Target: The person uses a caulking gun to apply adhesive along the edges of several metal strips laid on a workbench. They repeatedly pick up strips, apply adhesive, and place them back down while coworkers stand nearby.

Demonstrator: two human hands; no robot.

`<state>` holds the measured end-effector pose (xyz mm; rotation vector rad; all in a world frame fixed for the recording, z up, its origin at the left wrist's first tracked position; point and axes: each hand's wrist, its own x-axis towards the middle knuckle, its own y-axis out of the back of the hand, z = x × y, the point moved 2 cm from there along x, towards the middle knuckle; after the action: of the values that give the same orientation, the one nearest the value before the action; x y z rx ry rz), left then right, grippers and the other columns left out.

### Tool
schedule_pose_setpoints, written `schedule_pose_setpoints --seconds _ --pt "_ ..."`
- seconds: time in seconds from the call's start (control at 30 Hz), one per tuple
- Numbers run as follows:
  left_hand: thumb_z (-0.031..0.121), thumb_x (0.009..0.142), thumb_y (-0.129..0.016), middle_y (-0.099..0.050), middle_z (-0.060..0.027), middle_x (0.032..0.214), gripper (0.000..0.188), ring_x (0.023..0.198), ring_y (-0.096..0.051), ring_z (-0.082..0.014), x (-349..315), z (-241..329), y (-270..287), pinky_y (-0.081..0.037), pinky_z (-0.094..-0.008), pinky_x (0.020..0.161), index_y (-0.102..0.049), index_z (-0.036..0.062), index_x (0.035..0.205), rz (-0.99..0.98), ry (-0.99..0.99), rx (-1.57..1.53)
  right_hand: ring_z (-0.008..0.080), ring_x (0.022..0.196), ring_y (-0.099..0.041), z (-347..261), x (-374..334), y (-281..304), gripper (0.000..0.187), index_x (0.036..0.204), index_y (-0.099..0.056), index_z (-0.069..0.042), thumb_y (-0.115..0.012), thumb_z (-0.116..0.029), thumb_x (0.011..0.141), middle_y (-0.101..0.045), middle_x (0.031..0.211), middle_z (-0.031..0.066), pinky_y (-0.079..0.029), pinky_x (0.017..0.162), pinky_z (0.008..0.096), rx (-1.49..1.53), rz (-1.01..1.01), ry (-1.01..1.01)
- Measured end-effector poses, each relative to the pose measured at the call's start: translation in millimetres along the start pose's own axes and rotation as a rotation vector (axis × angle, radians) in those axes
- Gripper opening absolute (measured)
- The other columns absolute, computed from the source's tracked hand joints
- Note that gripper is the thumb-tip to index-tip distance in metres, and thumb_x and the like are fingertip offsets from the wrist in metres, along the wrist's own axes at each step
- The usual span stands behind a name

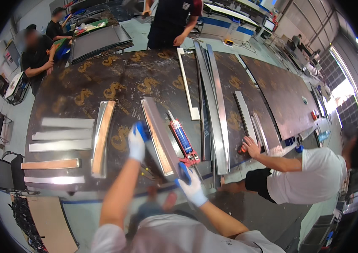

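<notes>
My left hand (137, 142), in a white glove with a blue palm, is slightly blurred. Its fingers look stretched out, just left of a wood-faced strip (158, 142). A long grey metal strip (160, 126) slants over that wood-faced strip. Near the grey strip's closer end, my right hand (192, 185), gloved the same way, closes around it. Right of the grey strip lies a red caulking gun (183, 140) with a blue cartridge, its nozzle pointing away from me.
Wood-faced and silver strips (60, 145) lie at left on the dark table (132, 90). Long metal profiles (212, 105) extend across it at right. A person in white (314, 175) works to my right, one hand on the table. Another person (172, 25) stands across it.
</notes>
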<state>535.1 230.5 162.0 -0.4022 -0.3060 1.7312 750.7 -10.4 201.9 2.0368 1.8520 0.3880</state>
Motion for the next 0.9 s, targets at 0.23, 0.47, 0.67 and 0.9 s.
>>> schedule_pose_setpoints --seconds 0.23,0.47,0.67,0.9 --pt "0.017 0.115 -0.056 -0.08 -0.0116 0.104 0.026 0.091 -0.076 -0.0212 -154 -184 113 -0.062 -0.0364 0.08 -0.075 0.0014 0.124 0.122 0.429 0.439 0.0413 0.124 -0.059 53 106 -51 0.069 0.15 -0.068 -0.008 -0.09 -0.029 0.088 -0.062 0.129 0.0218 -0.05 0.106 0.0512 -0.426 0.139 -0.08" --pt "0.015 0.116 -0.057 -0.081 -0.0153 0.115 0.027 0.1 -0.077 -0.024 -147 -183 89 -0.061 -0.0395 0.092 -0.074 0.0003 0.131 0.067 0.547 0.292 0.0437 0.124 -0.057 63 180 -110 0.071 0.15 -0.068 -0.01 -0.091 -0.034 0.087 -0.062 0.131 0.024 -0.048 0.107 0.0553 -0.654 0.18 -0.028" --pt "0.023 0.114 -0.061 -0.08 -0.0214 0.121 0.033 0.107 -0.077 -0.0365 -136 -189 98 -0.059 -0.0454 0.098 -0.074 0.0017 0.134 -0.004 0.588 0.548 0.0429 0.125 -0.057 73 203 -136 0.072 0.15 -0.067 -0.014 -0.091 -0.037 0.086 -0.062 0.133 0.0221 -0.048 0.106 0.0556 -0.737 0.175 -0.07" --pt "0.026 0.114 -0.06 -0.079 -0.0248 0.124 0.035 0.115 -0.075 -0.0419 -129 -182 104 -0.057 -0.0475 0.102 -0.075 0.0019 0.134 -0.078 0.631 0.533 0.0433 0.126 -0.056 87 210 -150 0.072 0.149 -0.067 -0.015 -0.091 -0.037 0.085 -0.061 0.134 0.0213 -0.048 0.106 0.0564 -0.787 0.137 -0.091"
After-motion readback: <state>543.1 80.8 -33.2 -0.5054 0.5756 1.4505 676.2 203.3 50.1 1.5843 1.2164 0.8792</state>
